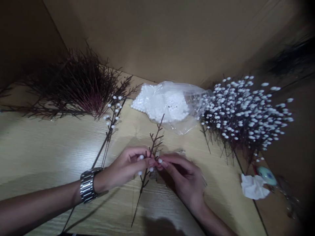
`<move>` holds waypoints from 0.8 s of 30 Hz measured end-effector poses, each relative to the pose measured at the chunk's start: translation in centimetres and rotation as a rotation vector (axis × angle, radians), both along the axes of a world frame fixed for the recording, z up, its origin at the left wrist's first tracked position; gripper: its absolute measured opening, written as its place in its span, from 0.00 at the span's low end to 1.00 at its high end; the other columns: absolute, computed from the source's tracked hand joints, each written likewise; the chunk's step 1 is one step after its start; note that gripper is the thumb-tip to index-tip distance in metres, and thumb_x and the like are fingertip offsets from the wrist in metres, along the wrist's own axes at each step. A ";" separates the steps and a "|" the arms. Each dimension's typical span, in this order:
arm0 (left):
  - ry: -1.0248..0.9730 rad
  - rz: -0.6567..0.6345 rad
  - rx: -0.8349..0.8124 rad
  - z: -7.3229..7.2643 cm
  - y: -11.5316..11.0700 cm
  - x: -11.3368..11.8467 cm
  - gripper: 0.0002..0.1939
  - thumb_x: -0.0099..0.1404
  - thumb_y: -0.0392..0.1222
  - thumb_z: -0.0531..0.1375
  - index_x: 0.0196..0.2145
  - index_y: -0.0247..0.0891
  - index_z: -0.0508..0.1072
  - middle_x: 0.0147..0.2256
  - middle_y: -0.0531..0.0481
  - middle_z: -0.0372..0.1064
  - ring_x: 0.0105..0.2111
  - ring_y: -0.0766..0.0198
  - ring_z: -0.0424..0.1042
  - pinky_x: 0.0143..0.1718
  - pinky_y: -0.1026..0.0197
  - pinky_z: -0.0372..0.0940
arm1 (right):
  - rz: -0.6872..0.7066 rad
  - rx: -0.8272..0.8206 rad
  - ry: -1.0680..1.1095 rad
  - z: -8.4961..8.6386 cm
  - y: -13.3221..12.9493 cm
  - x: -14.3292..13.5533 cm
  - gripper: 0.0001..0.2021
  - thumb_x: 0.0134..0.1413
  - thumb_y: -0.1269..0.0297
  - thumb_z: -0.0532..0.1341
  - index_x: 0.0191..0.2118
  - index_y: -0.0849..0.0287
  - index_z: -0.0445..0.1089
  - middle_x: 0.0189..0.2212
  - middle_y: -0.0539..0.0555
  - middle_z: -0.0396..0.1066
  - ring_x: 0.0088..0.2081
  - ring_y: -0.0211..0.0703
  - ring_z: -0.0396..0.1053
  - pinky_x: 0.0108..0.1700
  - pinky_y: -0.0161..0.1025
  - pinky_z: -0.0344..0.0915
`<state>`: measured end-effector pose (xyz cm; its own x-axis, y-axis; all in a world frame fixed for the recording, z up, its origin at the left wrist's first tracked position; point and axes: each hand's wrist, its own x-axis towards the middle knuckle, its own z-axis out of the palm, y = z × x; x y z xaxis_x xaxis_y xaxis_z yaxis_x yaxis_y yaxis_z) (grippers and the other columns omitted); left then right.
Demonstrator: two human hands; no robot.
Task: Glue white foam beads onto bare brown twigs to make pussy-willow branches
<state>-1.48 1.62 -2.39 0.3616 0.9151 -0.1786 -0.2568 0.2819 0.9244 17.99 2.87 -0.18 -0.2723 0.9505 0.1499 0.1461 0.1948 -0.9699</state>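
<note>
Twig [154,142] slants, tip fwd-rt; L fingers [136,167] grip it, R fingers [173,159] pinch bead [160,161].

Slanted brown twig [144,177], pinched white bead [160,161]

In front of the bag of white beads [162,101], the left hand [133,164] (metal watch [88,185] at the wrist) holds a brown twig [154,141], the right hand [188,178] pinching a bead [160,161]; bare twigs [73,82] lie left of the bag, beaded twigs [246,114] right.
</note>
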 end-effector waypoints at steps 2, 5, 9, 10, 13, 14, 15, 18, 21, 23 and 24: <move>0.010 -0.006 0.014 0.1 0.0 0.0 0.10 0.68 0.45 0.63 0.32 0.36 0.75 0.33 0.50 0.72 0.36 0.63 0.69 0.38 0.62 0.61 | -0.010 0.015 0.016 -0.1 -0.1 -0.2 0.11 0.57 0.71 0.66 0.39 0.44 0.80 0.31 0.46 0.80 0.32 0.37 0.77 0.34 0.34 0.74; 0.037 -0.031 0.040 0.5 0.1 0.0 0.11 0.68 0.45 0.62 0.32 0.35 0.75 0.34 0.48 0.73 0.38 0.60 0.70 0.40 0.60 0.63 | -0.022 0.027 0.012 -0.2 -0.2 -0.2 0.12 0.56 0.72 0.66 0.39 0.43 0.80 0.31 0.46 0.80 0.32 0.38 0.76 0.34 0.36 0.75; 0.062 -0.032 0.062 0.8 0.2 -0.1 0.11 0.68 0.45 0.62 0.32 0.35 0.76 0.35 0.47 0.74 0.39 0.58 0.72 0.41 0.59 0.64 | -0.007 0.033 0.011 -0.2 -0.1 -0.1 0.13 0.56 0.73 0.66 0.39 0.43 0.80 0.30 0.46 0.80 0.31 0.39 0.76 0.34 0.37 0.75; 0.067 -0.030 0.066 0.8 0.2 -0.1 0.11 0.68 0.45 0.62 0.32 0.35 0.76 0.35 0.47 0.74 0.39 0.58 0.72 0.41 0.59 0.64 | -0.001 0.032 0.016 -0.2 -0.1 -0.1 0.13 0.56 0.73 0.66 0.39 0.43 0.80 0.30 0.46 0.79 0.31 0.39 0.76 0.33 0.37 0.74; 0.063 -0.038 0.085 0.9 0.2 -0.1 0.11 0.69 0.44 0.62 0.32 0.35 0.76 0.34 0.48 0.74 0.38 0.58 0.72 0.41 0.59 0.64 | 0.009 0.019 0.037 -0.3 -0.1 0.0 0.13 0.56 0.73 0.65 0.38 0.44 0.80 0.29 0.47 0.79 0.30 0.39 0.76 0.33 0.37 0.74; 0.053 -0.044 0.089 0.9 0.2 0.0 0.10 0.69 0.44 0.62 0.32 0.35 0.76 0.34 0.48 0.74 0.38 0.59 0.71 0.41 0.59 0.63 | 0.010 0.009 0.043 -0.4 -0.1 0.0 0.12 0.56 0.73 0.65 0.38 0.44 0.80 0.29 0.47 0.79 0.30 0.38 0.76 0.33 0.36 0.74; 0.039 -0.051 0.090 1.0 0.2 0.0 0.10 0.69 0.43 0.61 0.32 0.35 0.76 0.34 0.49 0.73 0.38 0.59 0.71 0.41 0.59 0.63 | 0.010 -0.003 0.049 -0.4 -0.1 0.0 0.12 0.56 0.73 0.66 0.38 0.45 0.80 0.29 0.47 0.79 0.30 0.38 0.76 0.33 0.36 0.74; 0.013 -0.063 0.081 1.1 0.2 0.0 0.10 0.69 0.43 0.61 0.32 0.35 0.77 0.34 0.49 0.74 0.38 0.60 0.71 0.41 0.60 0.63 | -0.005 -0.032 0.061 -0.7 -0.1 0.0 0.10 0.56 0.72 0.66 0.37 0.46 0.80 0.28 0.47 0.79 0.30 0.38 0.76 0.33 0.35 0.75; 0.031 -0.065 0.066 1.1 0.2 -0.1 0.10 0.70 0.43 0.61 0.33 0.35 0.77 0.34 0.48 0.74 0.38 0.60 0.71 0.40 0.61 0.62 | -0.029 -0.038 0.070 -1.0 -0.2 0.0 0.10 0.55 0.71 0.66 0.36 0.46 0.80 0.30 0.47 0.80 0.31 0.38 0.77 0.34 0.35 0.75; 0.041 -0.063 0.063 1.1 0.1 -0.1 0.10 0.70 0.44 0.61 0.34 0.35 0.78 0.34 0.49 0.74 0.38 0.60 0.70 0.39 0.61 0.62 | -0.045 -0.033 0.069 -1.2 -0.2 -0.1 0.09 0.55 0.71 0.66 0.36 0.46 0.80 0.31 0.48 0.80 0.31 0.40 0.77 0.34 0.36 0.76; 0.041 -0.059 0.062 1.1 0.1 -0.1 0.11 0.70 0.44 0.61 0.34 0.35 0.78 0.34 0.49 0.74 0.37 0.61 0.70 0.39 0.61 0.62 | -0.055 -0.028 0.068 -1.2 -0.2 -0.1 0.09 0.55 0.70 0.67 0.36 0.46 0.80 0.31 0.48 0.80 0.32 0.40 0.77 0.34 0.37 0.76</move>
<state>-1.60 1.76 -1.32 0.4090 0.9020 -0.1380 -0.2031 0.2375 0.9499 17.87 2.65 -1.43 -0.2093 0.9679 0.1392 0.0892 0.1606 -0.9830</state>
